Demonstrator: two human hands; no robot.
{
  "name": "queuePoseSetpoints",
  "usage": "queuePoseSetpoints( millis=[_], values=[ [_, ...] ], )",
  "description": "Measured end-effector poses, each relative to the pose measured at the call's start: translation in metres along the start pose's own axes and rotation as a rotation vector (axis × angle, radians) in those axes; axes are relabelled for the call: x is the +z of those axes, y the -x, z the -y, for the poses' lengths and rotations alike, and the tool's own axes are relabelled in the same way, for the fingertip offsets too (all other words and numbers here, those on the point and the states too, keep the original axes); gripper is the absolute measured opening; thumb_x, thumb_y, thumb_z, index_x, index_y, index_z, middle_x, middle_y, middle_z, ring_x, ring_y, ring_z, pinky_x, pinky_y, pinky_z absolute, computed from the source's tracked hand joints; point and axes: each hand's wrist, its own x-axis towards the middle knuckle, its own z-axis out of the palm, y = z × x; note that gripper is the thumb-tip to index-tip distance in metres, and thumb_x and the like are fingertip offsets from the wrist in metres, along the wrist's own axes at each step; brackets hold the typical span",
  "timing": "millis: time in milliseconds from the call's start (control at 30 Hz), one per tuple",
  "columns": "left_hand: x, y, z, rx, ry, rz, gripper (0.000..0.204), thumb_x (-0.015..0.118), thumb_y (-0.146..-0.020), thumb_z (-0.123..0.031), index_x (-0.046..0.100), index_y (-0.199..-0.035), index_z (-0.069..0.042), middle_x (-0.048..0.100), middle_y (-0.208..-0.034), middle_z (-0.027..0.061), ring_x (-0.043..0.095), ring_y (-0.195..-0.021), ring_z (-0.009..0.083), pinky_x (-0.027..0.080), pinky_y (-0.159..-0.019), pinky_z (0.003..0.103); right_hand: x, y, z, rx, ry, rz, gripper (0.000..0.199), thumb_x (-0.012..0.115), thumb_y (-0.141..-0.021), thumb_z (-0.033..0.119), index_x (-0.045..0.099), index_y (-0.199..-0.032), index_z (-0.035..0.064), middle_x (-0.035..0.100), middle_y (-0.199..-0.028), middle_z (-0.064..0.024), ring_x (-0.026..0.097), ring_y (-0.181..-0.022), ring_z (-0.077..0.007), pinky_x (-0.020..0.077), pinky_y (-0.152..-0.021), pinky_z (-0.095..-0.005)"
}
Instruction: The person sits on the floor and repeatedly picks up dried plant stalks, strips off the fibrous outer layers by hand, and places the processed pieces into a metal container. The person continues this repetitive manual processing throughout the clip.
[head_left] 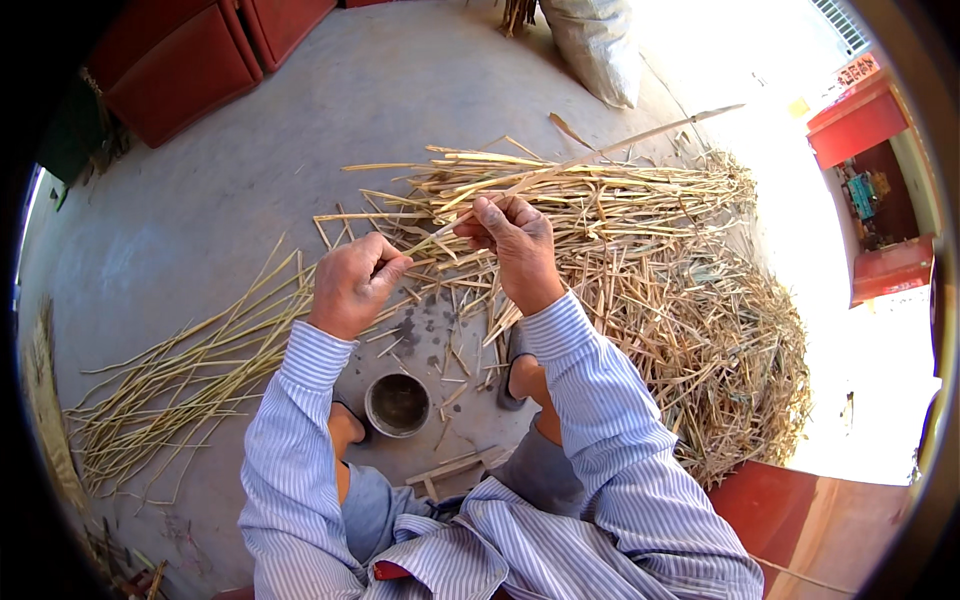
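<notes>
A small round metal cup (397, 404) sits between the feet; above it, the left hand (350, 283) and right hand (517, 248), both closed, pinch a long pale straw stalk (560, 170) over the heaped dry straw pile (700, 330).

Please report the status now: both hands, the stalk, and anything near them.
Left hand and right hand: both grips shut on one long dry stalk. Stalk pile right; stripped stems left. Small bowl between feet.
</notes>
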Motion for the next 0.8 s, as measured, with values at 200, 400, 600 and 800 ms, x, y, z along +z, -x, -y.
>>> queuePoseSetpoints(
  millis=[200,400,600,800],
  values=[
    [-0.005,0.003,-0.001,0.097,-0.112,-0.054,0.018,0.073,-0.081,-0.017,0.061,-0.078,-0.004,0.064,-0.068,0.0117,0.061,-0.059,0.0287,0.045,-0.053,0.039,-0.001,-0.006,0.008,-0.015,0.001,-0.158,0.023,0.069,-0.091,0.025,0.064,-0.091,0.0020,0.069,-0.081,-0.0060,0.068,-0.070,-0.0132,0.0528,-0.061,-0.0232],
    [-0.027,0.013,0.007,0.054,-0.061,0.032,0.017,0.074,-0.079,-0.014,0.061,-0.078,-0.003,0.063,-0.067,0.0129,0.061,-0.060,0.0298,0.045,-0.053,0.039,-0.069,-0.022,0.035,-0.106,-0.083,-0.288,0.019,0.068,-0.092,0.021,0.064,-0.093,0.0022,0.070,-0.082,-0.0063,0.068,-0.070,-0.0131,0.0516,-0.059,-0.0218],
    [-0.037,0.019,0.010,0.007,-0.031,0.085,0.015,0.073,-0.079,-0.013,0.062,-0.078,-0.002,0.064,-0.068,0.0137,0.062,-0.062,0.0300,0.046,-0.056,0.039,-0.146,-0.030,0.065,-0.285,-0.153,-0.584,0.017,0.065,-0.094,0.022,0.064,-0.098,0.0056,0.069,-0.085,-0.0055,0.066,-0.074,-0.0115,0.0517,-0.061,-0.0206],
    [-0.032,0.016,0.003,-0.022,-0.007,0.095,0.016,0.072,-0.080,-0.013,0.062,-0.078,-0.001,0.064,-0.068,0.0138,0.063,-0.062,0.0291,0.046,-0.056,0.038,-0.066,-0.010,0.045,-0.029,-0.114,-0.013,0.033,0.057,-0.098,0.020,0.052,-0.123,-0.0016,0.066,-0.113,-0.0156,0.065,-0.104,-0.0220,0.0548,-0.084,-0.0288]
  ],
)
